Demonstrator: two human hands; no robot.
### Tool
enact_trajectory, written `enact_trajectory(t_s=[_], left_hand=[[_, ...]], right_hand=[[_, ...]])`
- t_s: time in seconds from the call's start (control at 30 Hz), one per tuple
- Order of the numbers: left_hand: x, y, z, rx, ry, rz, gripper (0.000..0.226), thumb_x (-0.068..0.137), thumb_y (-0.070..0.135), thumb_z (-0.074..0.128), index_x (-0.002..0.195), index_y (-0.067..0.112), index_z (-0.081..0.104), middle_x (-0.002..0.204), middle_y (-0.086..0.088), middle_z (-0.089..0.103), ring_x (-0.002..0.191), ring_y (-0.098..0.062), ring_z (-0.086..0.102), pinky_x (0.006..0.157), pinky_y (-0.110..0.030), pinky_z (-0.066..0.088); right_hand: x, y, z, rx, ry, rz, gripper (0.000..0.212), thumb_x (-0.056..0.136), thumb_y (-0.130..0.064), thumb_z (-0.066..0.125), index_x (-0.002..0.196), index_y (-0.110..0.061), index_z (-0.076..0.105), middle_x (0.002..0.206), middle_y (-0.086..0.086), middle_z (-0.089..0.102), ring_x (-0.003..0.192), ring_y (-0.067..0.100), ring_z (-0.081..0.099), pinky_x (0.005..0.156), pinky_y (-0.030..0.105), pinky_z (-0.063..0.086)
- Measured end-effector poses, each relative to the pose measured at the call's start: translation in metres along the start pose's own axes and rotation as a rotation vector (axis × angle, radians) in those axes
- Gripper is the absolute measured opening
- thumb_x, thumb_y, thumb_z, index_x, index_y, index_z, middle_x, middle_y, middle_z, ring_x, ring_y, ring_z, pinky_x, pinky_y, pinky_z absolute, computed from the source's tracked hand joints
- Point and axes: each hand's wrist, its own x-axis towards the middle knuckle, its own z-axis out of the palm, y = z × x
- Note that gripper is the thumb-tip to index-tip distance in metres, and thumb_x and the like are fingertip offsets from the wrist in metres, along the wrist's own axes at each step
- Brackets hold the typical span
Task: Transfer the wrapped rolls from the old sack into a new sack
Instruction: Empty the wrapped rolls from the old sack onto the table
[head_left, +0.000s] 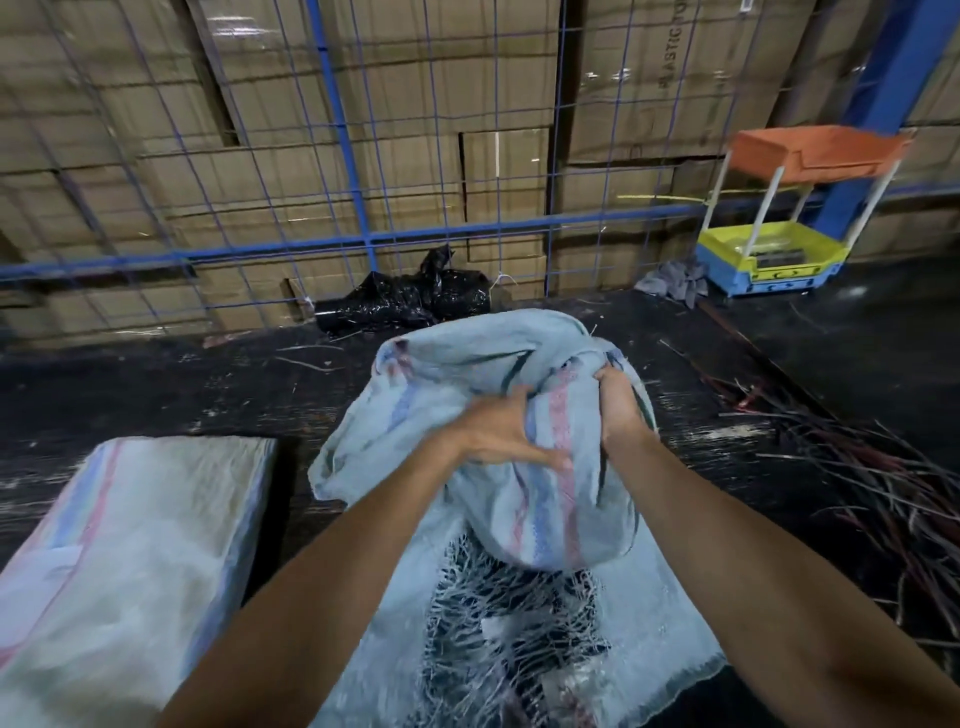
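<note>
A pale woven sack (467, 374) with red and blue stripes is bunched up in front of me. My left hand (498, 431) grips its crumpled cloth on the left side. My right hand (618, 400) is closed on a fold at the right. Below them lies a torn, frayed sack (670, 608) with a ragged hole, and dark wrapped contents (498, 623) show through the shreds. Individual rolls cannot be made out. Another filled striped sack (124, 545) lies flat at the lower left.
A blue wire-mesh fence (363, 239) with stacked cardboard boxes behind it closes the far side. A black plastic bag (410, 299) lies at its foot. A yellow, blue and orange plastic rack (774, 249) stands at the right. Loose red and dark straps (883, 467) litter the dark floor.
</note>
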Motion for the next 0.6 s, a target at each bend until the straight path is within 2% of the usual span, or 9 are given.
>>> enact_trajectory(t_s=[0.07,0.1,0.17,0.27,0.33,0.4,0.5,0.53,0.6], left_hand=[[0.005,-0.008,0.02,0.029,-0.176,-0.06,0.085,0.059,0.063,0.083,0.128,0.019,0.058,0.128,0.003,0.064,0.113,-0.018,0.062,0.1,-0.034,0.05],[0.008,-0.012,0.029,0.034,-0.137,-0.102,0.062,0.063,0.052,0.083,0.112,0.018,0.067,0.113,0.0,0.071,0.102,-0.021,0.067,0.091,-0.036,0.056],[0.014,-0.02,0.035,0.1,0.128,-0.21,0.035,0.072,0.038,0.073,0.099,0.016,0.068,0.098,-0.007,0.072,0.091,-0.03,0.07,0.078,-0.038,0.059],[0.014,-0.024,0.032,0.326,0.509,-0.306,0.034,0.082,0.035,0.07,0.11,0.018,0.059,0.1,-0.01,0.07,0.092,-0.032,0.068,0.076,-0.04,0.056],[0.015,-0.023,0.034,0.453,0.603,-0.323,0.041,0.086,0.033,0.07,0.119,0.018,0.051,0.098,-0.009,0.07,0.09,-0.031,0.068,0.075,-0.042,0.055],[0.015,-0.015,0.041,0.537,0.618,-0.293,0.05,0.088,0.029,0.069,0.13,0.021,0.044,0.094,-0.008,0.071,0.088,-0.032,0.068,0.074,-0.043,0.054],[0.008,0.002,0.047,0.659,0.414,0.013,0.058,0.089,0.019,0.065,0.138,0.021,0.035,0.1,-0.007,0.069,0.093,-0.032,0.067,0.077,-0.04,0.052],[0.003,0.009,0.045,0.577,0.234,0.113,0.066,0.089,0.025,0.066,0.144,0.019,0.031,0.115,-0.007,0.066,0.105,-0.031,0.064,0.083,-0.039,0.051],[-0.011,0.025,0.03,0.178,-0.245,0.037,0.094,0.086,0.053,0.067,0.155,0.016,0.016,0.148,0.003,0.042,0.135,-0.021,0.042,0.104,-0.034,0.04]], right_hand=[[0.001,-0.011,0.002,0.046,0.021,-0.045,0.047,0.082,0.007,0.033,0.112,-0.02,0.058,0.069,0.002,0.066,0.069,0.021,0.06,0.062,0.025,0.052],[0.008,-0.014,-0.002,0.049,0.029,-0.049,0.055,0.078,0.006,0.037,0.121,-0.021,0.057,0.076,0.006,0.062,0.071,0.021,0.057,0.067,0.029,0.049],[0.015,-0.015,-0.003,-0.17,0.02,-0.104,0.059,0.076,-0.001,0.053,0.133,-0.018,0.053,0.101,0.013,0.059,0.082,0.025,0.059,0.076,0.035,0.05],[0.009,-0.018,-0.007,-0.851,0.288,-0.179,0.075,0.082,-0.049,0.067,0.145,-0.023,0.037,0.147,0.016,0.035,0.124,0.035,0.048,0.102,0.045,0.044],[-0.005,-0.021,-0.004,-0.845,0.296,0.024,0.105,0.076,-0.078,0.057,0.154,-0.017,0.022,0.157,0.015,0.021,0.14,0.044,0.031,0.109,0.057,0.034],[-0.015,-0.02,-0.005,-0.634,0.088,0.311,0.102,0.072,-0.082,0.057,0.146,-0.014,0.036,0.143,0.008,0.039,0.136,0.044,0.037,0.095,0.068,0.036],[0.001,0.006,-0.025,-0.431,-0.131,0.372,0.049,0.085,-0.034,0.065,0.121,-0.001,0.062,0.116,0.015,0.066,0.106,0.036,0.065,0.092,0.058,0.05],[0.038,0.026,-0.046,-0.309,-0.086,0.339,0.051,0.08,-0.021,0.064,0.126,-0.001,0.062,0.119,0.02,0.067,0.105,0.037,0.067,0.094,0.061,0.05],[0.074,0.045,-0.073,-0.081,0.052,0.277,0.052,0.073,-0.011,0.06,0.124,0.001,0.064,0.123,0.027,0.064,0.103,0.043,0.068,0.091,0.064,0.05]])
